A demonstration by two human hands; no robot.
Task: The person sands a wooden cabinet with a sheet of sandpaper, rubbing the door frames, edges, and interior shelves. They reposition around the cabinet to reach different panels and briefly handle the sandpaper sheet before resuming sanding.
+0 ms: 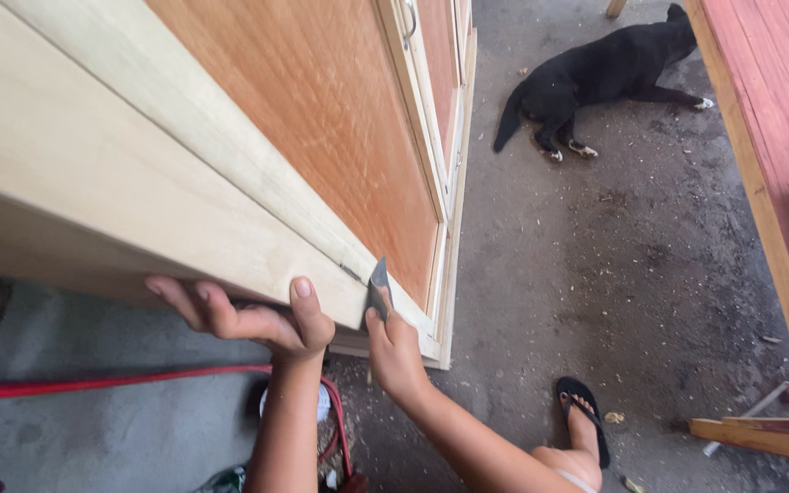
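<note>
A pale wooden cabinet door [139, 173] with a reddish-brown panel [321, 119] stands open in front of me. My left hand [257, 319] grips the door's lower edge from beneath, thumb up on its face. My right hand [393, 351] holds a small grey metal scraper [379, 290] pressed against the door's bottom corner, where the frame meets the cabinet.
A black dog [595, 73] lies on the concrete floor [614, 274] at the top right. A red-painted wooden bench [778, 137] runs along the right edge. My foot in a black sandal [584, 420] is below. A red hose [111, 382] crosses the lower left. Wood chips litter the floor.
</note>
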